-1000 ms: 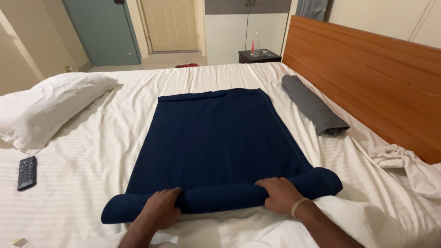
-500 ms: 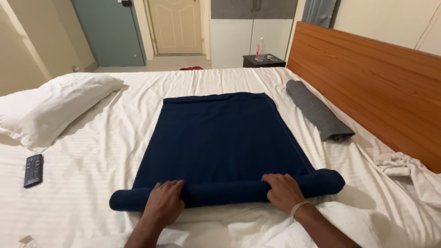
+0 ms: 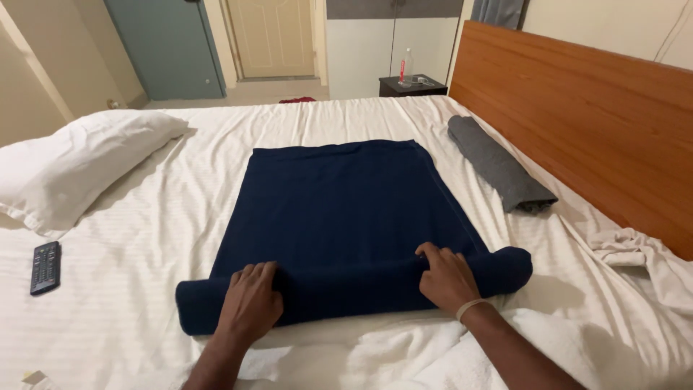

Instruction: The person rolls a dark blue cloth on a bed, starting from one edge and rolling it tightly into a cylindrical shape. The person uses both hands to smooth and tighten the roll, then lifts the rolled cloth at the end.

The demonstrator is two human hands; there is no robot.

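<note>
Bed: a white striped sheet [image 3: 144, 238] is covering it, with a wooden headboard [image 3: 577, 123] running along its right side.
Room: two doors and a dark nightstand [image 3: 411, 85] are standing beyond the bed's far end.
Towel: a navy towel [image 3: 346, 209] is lying flat mid-bed, its near edge rolled.
Left hand [image 3: 249, 307]: pressing palm-down on the roll, fingers curled over it.
Right hand [image 3: 447, 278]: gripping the roll, fingers hooked over its top.
Around: a grey rolled towel [image 3: 498, 166] is lying by the headboard; a pillow [image 3: 72, 166] and what is probably a remote [image 3: 45, 267] are sitting left of the towel.
Near edge: rumpled white linen [image 3: 404, 354] is bunching under the wrists.
</note>
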